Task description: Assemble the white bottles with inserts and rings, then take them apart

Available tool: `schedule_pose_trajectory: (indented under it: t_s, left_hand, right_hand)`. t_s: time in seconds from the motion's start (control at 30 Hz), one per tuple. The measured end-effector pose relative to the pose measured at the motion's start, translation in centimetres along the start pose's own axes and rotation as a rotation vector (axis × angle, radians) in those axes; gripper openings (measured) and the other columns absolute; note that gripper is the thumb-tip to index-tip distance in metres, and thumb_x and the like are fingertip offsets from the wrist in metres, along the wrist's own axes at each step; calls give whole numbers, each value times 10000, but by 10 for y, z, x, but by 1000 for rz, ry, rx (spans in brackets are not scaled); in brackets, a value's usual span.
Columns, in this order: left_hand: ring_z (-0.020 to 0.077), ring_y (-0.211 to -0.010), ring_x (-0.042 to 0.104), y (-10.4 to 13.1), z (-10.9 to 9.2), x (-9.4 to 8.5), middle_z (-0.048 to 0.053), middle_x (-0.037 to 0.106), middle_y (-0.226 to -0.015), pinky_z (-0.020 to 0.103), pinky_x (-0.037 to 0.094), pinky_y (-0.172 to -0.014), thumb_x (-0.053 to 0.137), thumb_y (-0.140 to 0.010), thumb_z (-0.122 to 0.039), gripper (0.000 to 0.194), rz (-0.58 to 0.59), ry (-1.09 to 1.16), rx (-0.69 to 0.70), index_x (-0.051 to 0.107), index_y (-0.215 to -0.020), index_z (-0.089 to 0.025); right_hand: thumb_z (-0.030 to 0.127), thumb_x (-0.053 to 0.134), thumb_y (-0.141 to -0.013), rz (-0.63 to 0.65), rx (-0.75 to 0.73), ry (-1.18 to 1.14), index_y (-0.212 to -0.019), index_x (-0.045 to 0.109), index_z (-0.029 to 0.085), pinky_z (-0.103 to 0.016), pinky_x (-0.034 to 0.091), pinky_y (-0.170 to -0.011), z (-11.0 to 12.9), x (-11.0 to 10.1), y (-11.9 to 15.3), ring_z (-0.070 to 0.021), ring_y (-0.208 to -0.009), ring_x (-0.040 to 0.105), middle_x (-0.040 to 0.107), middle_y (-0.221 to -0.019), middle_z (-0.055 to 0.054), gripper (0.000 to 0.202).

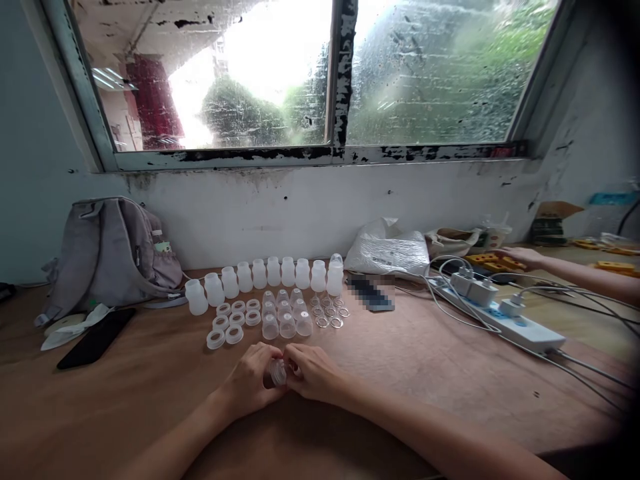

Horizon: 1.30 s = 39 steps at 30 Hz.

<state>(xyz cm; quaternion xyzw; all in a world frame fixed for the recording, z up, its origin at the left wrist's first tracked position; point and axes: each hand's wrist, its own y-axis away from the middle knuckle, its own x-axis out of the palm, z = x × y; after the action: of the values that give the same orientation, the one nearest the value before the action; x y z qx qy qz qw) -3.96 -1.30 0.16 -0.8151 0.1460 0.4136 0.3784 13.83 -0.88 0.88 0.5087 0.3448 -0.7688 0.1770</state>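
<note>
My left hand [257,377] is closed around a small, translucent, ridged bottle part [278,372]; fingers cover much of it. Against its right side, my right hand [310,373] is closed with bent fingertips, and whatever lies under them is partly hidden. Just beyond my hands are rows of clear domed caps [287,325]. To their left lie several whitish screw collars [234,334], and to their right several thin clear rings [336,323]. Behind these stands a row of frosted baby bottles [259,274]; the rightmost bottle [335,280] has a clear cap on top.
At left are a grey backpack [110,253], a black phone [97,339] and a white tissue [75,328]. A silvery bag [387,250] sits near the wall. Rightward, a power strip [530,333] trails cables. Another person's hand [523,258] touches yellow objects [493,262] farther right.
</note>
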Motion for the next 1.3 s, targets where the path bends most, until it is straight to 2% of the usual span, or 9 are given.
schedule_pose_trajectory:
  t_s: [0.2, 0.3, 0.57, 0.67, 0.8, 0.87, 1.1, 1.2, 1.3]
  left_hand:
    - [204, -834, 514, 1, 2, 0, 54, 558, -892, 330, 418, -745, 621, -639, -275, 345, 4, 38, -34, 501, -953, -196]
    - [206, -846, 507, 1, 2, -4, 57, 550, -897, 331, 419, -754, 605, -660, -304, 323, 22, 29, -57, 502, -947, -196]
    - [195, -799, 514, -2, 8, -15, 43, 552, -819, 336, 413, -752, 533, -713, -289, 149, 30, -89, -92, 492, -822, -196]
    - [213, -874, 511, -3, 15, -17, 56, 566, -899, 357, 395, -807, 537, -703, -274, 157, 29, -88, -68, 490, -833, -201]
    - [236, -961, 492, -3, 31, -19, 63, 564, -966, 409, 343, -890, 527, -719, -294, 235, -26, -156, -83, 483, -934, -209]
    - [236, -991, 484, -3, 39, -19, 63, 556, -997, 420, 319, -921, 513, -735, -312, 286, -42, -194, -101, 471, -1001, -215]
    - [221, -1129, 404, -1, 50, -16, 80, 511, -1144, 468, 177, -1001, 401, -818, -322, 342, 53, -280, -122, 385, -1141, -211]
    - [229, -1142, 392, 0, 52, -13, 80, 496, -1171, 474, 195, -988, 406, -815, -301, 328, 20, -319, -139, 394, -1129, -206]
    - [234, -1120, 409, 0, 56, -13, 77, 485, -1180, 458, 233, -970, 428, -803, -302, 320, -14, -340, -140, 416, -1107, -204]
  right_hand:
    - [191, 484, -690, 34, -54, 35, -835, 485, 178, -215, 333, -559, -4, -9, 0, -136, -662, 518, 568, -789, -24, 146]
    - [213, 491, -686, 44, -26, 74, -872, 480, 176, -225, 323, -546, -12, -16, -1, -146, -665, 524, 571, -834, -38, 191]
    - [302, 523, -677, 215, 366, 204, -782, 531, 165, -229, 268, -484, -58, -48, -6, -176, -642, 537, 600, -741, -59, 173]
    - [284, 552, -642, 331, 454, 200, -705, 562, 149, -219, 267, -448, -75, -63, -4, -173, -615, 540, 596, -711, -68, 149]
    - [278, 563, -629, 508, 599, 138, -694, 582, 123, -204, 289, -387, -96, -72, 0, -126, -453, 516, 576, -644, -60, 169]
    - [266, 570, -623, 497, 642, 135, -759, 581, 124, -199, 299, -371, -103, -74, 1, -99, -409, 499, 580, -698, -62, 197]
    - [252, 587, -610, 450, 695, 122, -839, 546, 134, -188, 325, -362, -118, -80, 2, -79, -416, 500, 579, -819, -69, 260]
    - [248, 573, -623, 414, 732, 119, -858, 530, 130, -192, 332, -363, -125, -81, 4, -80, -425, 497, 576, -828, -75, 266]
    - [235, 568, -632, 410, 761, 81, -872, 520, 133, -187, 349, -364, -133, -80, 4, -80, -419, 494, 580, -735, -46, 265]
